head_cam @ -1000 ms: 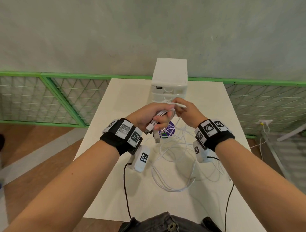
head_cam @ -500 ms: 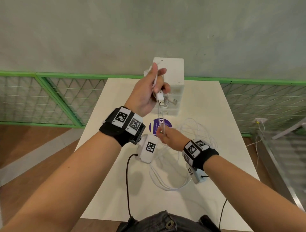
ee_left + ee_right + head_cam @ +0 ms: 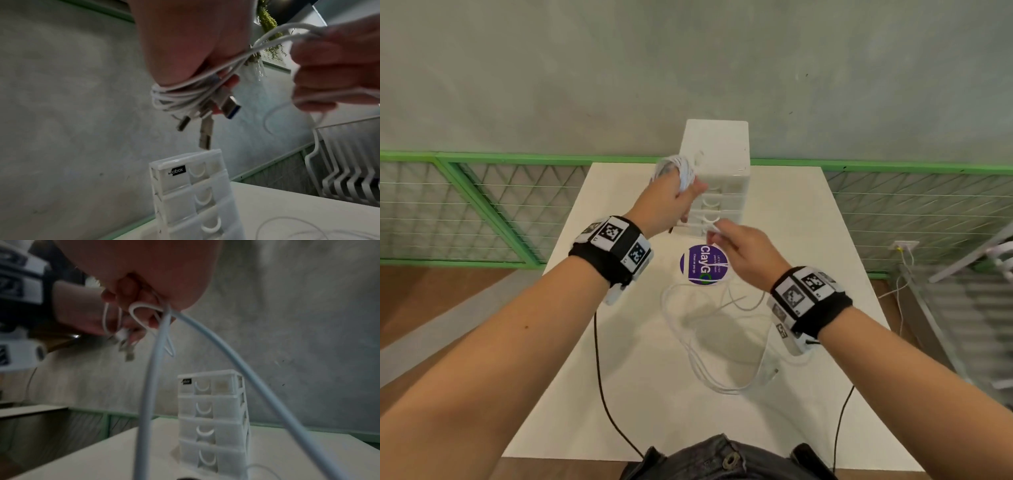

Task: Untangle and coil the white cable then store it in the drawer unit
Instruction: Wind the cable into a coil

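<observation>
We see the cable wound in loops around our left hand, which is lifted up beside the top of the drawers. Its fingers curl round the loops, and metal plugs hang below. Our right hand is lower, with its fingers closed on a loose strand. The rest of the cable lies in loops on the tabletop.

— What's behind the white desk?
— A bare grey concrete wall, with a green-framed wire mesh railing along its foot.
— And the floor?
— Brown wood floor on the left. On the right, a wall socket beside white slatted furniture.
</observation>
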`<control>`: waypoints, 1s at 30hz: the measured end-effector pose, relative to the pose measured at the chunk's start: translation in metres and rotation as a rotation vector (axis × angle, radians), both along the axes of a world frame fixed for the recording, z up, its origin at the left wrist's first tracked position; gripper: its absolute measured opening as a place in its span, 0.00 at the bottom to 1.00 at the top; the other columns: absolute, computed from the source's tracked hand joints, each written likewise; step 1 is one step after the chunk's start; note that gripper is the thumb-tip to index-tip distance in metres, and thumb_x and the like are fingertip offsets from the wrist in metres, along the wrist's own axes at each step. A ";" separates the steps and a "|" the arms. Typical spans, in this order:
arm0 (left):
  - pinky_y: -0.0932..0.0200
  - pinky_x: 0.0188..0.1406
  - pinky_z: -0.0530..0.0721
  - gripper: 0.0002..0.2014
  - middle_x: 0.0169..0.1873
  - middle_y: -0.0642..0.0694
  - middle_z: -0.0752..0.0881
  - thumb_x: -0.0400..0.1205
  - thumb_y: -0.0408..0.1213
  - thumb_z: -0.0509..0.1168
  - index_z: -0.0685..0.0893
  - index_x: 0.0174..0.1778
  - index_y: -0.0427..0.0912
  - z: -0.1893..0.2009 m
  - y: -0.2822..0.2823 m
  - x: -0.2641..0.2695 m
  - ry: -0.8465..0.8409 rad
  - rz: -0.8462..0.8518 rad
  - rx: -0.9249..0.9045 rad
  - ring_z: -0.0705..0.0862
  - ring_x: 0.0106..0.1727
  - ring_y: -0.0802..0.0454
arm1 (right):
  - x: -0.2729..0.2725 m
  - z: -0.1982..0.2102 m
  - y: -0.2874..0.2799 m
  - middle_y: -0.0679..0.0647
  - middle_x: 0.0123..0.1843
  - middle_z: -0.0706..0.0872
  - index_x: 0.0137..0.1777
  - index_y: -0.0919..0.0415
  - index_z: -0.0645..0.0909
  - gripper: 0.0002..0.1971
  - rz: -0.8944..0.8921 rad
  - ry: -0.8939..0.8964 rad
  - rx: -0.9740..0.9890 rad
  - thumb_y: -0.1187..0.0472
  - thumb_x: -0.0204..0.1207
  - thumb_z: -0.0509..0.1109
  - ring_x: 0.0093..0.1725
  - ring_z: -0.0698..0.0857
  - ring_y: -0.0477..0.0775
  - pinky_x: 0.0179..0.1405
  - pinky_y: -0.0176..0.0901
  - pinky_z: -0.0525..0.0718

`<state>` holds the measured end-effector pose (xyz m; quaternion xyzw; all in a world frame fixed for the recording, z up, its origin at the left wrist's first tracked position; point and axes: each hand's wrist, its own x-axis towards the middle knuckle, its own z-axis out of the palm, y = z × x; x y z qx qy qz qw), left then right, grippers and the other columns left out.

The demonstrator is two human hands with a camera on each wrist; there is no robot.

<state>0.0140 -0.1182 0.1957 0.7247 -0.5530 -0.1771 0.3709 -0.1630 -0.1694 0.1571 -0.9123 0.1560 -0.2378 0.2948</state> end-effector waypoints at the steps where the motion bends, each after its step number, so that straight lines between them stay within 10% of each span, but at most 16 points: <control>1: 0.63 0.24 0.76 0.18 0.21 0.47 0.80 0.85 0.51 0.56 0.76 0.40 0.40 -0.001 0.003 -0.003 0.011 -0.032 0.069 0.79 0.19 0.55 | 0.000 0.006 -0.005 0.55 0.41 0.87 0.50 0.65 0.79 0.12 -0.034 -0.054 -0.007 0.60 0.80 0.57 0.37 0.80 0.52 0.36 0.42 0.72; 9: 0.63 0.16 0.73 0.25 0.14 0.49 0.66 0.84 0.58 0.51 0.77 0.38 0.38 0.010 0.014 -0.042 0.488 -0.292 0.294 0.68 0.15 0.50 | 0.000 0.025 -0.054 0.62 0.44 0.86 0.48 0.68 0.80 0.10 -0.235 -0.171 -0.106 0.67 0.76 0.58 0.44 0.80 0.53 0.41 0.33 0.69; 14: 0.65 0.15 0.66 0.17 0.12 0.51 0.64 0.87 0.45 0.55 0.72 0.33 0.41 0.016 0.014 -0.056 0.681 -0.334 0.165 0.67 0.12 0.51 | 0.001 0.014 -0.052 0.62 0.37 0.83 0.50 0.69 0.78 0.16 -0.158 0.001 -0.042 0.57 0.74 0.55 0.36 0.79 0.58 0.38 0.45 0.73; 20: 0.62 0.19 0.68 0.20 0.11 0.54 0.64 0.85 0.53 0.51 0.70 0.33 0.43 0.023 0.015 -0.053 0.972 -0.283 0.012 0.68 0.12 0.56 | 0.003 -0.025 -0.035 0.65 0.47 0.85 0.61 0.66 0.71 0.11 -0.212 0.151 0.038 0.62 0.84 0.54 0.42 0.83 0.66 0.39 0.40 0.66; 23: 0.64 0.21 0.69 0.22 0.13 0.55 0.64 0.73 0.61 0.59 0.67 0.31 0.44 0.027 0.017 -0.050 0.988 -0.291 -0.065 0.69 0.15 0.58 | 0.002 -0.034 -0.026 0.66 0.49 0.85 0.62 0.66 0.68 0.11 -0.180 0.235 0.078 0.62 0.84 0.53 0.43 0.83 0.68 0.39 0.45 0.69; 27: 0.64 0.19 0.68 0.15 0.13 0.54 0.67 0.80 0.32 0.66 0.70 0.30 0.43 0.028 0.015 -0.052 0.935 -0.159 -0.115 0.70 0.15 0.57 | 0.005 -0.046 -0.016 0.62 0.42 0.83 0.64 0.65 0.66 0.14 -0.168 0.268 0.129 0.61 0.82 0.58 0.39 0.80 0.62 0.38 0.46 0.71; 30: 0.62 0.20 0.67 0.15 0.13 0.53 0.63 0.83 0.35 0.63 0.72 0.29 0.43 0.030 0.013 -0.050 0.905 -0.020 -0.121 0.68 0.14 0.55 | 0.006 -0.056 -0.013 0.48 0.33 0.77 0.63 0.60 0.67 0.15 -0.101 0.318 0.128 0.60 0.79 0.63 0.33 0.77 0.54 0.37 0.46 0.73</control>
